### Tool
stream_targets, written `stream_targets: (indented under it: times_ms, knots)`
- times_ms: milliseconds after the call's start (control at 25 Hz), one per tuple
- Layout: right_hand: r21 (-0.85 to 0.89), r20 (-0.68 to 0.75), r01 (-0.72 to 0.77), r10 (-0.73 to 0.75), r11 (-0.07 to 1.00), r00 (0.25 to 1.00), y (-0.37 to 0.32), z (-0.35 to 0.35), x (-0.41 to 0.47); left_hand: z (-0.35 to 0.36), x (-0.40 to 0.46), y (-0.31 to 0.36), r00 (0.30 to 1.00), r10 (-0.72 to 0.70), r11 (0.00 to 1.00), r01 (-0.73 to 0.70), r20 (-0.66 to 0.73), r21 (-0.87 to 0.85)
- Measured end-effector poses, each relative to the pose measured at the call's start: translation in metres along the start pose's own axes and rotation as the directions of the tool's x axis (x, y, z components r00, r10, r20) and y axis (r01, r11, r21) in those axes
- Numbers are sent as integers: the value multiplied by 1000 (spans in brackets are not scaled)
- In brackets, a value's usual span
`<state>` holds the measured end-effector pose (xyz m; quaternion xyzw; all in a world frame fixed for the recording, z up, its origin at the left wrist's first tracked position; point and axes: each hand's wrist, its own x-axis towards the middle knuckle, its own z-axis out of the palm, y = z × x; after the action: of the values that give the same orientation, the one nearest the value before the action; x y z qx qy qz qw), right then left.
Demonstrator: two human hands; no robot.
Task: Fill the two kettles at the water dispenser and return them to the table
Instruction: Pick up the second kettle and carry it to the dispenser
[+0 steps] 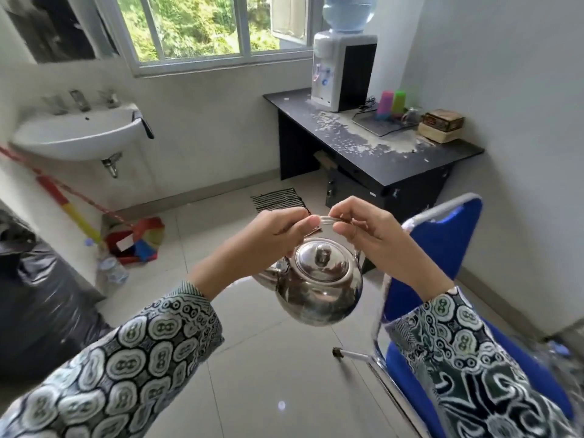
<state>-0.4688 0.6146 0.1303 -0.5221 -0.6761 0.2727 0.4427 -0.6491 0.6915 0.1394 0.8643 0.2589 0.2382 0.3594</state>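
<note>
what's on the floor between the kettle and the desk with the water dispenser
Head view: a striped mat on the tiled floor between kettle and desk; otherwise bare.

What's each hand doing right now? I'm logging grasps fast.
Left hand: pinching the kettle handle.
Right hand: pinching the same handle; the kettle hangs below.

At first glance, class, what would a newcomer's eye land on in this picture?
A shiny steel kettle hangs mid-frame, both hands pinching its handle: left hand, right hand. Beyond, a water dispenser stands on a dark desk by the window. A blue chair sits at right.
</note>
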Motion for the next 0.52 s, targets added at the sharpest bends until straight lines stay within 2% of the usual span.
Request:
stream_targets:
  times_ms: [200,360,520]
  knots:
    - [35,0,-34,34,999,999,50,-11,120,-46,102,-76,1000,25,1000,-25,-17,-2]
    - [-1,-18,-11,11,1000,1000,99,-24,227,-87,195,-147,999,46,999,-46,-7,-8]
    - [-59,-103,17,-23,998,994,149,-40,345,-135,302,-212,998,64,998,-64,14,-16]
